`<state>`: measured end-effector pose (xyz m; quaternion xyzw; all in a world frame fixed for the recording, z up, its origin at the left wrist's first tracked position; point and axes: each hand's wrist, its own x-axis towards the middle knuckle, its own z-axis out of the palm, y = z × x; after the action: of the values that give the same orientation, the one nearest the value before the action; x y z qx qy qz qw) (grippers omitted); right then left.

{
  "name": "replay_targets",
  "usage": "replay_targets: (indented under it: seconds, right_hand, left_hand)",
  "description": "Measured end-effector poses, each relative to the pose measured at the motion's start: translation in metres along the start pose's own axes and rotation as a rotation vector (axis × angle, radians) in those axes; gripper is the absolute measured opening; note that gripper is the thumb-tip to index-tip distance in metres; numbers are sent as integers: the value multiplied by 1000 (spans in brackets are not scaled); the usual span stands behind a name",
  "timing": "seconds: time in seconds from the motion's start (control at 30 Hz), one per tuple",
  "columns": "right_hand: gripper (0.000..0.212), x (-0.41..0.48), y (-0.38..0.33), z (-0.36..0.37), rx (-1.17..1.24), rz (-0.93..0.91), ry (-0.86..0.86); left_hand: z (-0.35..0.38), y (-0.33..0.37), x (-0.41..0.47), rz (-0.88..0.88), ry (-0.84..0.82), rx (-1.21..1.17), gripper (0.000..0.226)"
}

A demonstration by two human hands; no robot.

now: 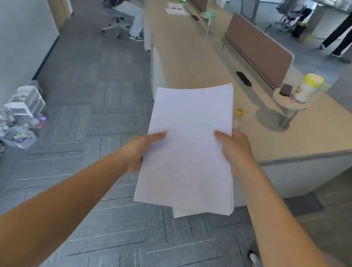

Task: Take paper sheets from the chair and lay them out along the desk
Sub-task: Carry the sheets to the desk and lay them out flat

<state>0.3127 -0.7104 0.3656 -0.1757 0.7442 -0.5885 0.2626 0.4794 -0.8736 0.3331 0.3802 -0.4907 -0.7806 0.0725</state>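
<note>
1. My left hand (pixel 142 148) grips the paper sheets (pixel 188 149) at their left edge, thumb on top.
2. My right hand (pixel 234 150) pinches their right edge.
3. I hold the stack above the floor, just beside the desk (pixel 184 50).

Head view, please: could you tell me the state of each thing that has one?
paper sheets: loose stack, held in the air by both hands.
left hand: grips the stack's left edge.
right hand: grips its right edge.
wipes canister: upright, lid on.
</note>
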Motion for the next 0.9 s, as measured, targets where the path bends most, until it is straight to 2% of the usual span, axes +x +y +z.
replay_targets:
  seconds: [0.13,0.27,0.37,0.43,0.57,0.67,0.77,0.9]
  right_hand:
    - [14,24,-29,92,-21,-58,-91]
    - [14,72,-58,154,-22,-73,-143]
    - [12,120,-67,185,-8,-68,-187]
    - [23,163,-72,203,-3,-69,-213]
    - [41,260,-95,244,10,-106,-257]
    - [49,333,-124,272,16,-132,-264]
    - [31,399,-153,291,-10,-150,-261]
    - [24,477,-176,316,-44,-171,-220]
  left_hand:
    - [-77,40,1,62,165,121,32]
    - [-131,74,33,171,295,141,19]
    - [-157,94,74,235,412,326,25]
    - [-174,111,108,260,481,461,27]
    - [-208,166,182,319,570,581,40]
    - [-230,226,240,283,621,426,50]
    - [-246,280,302,316,664,154,44]
    - [-258,328,377,351,704,94,39]
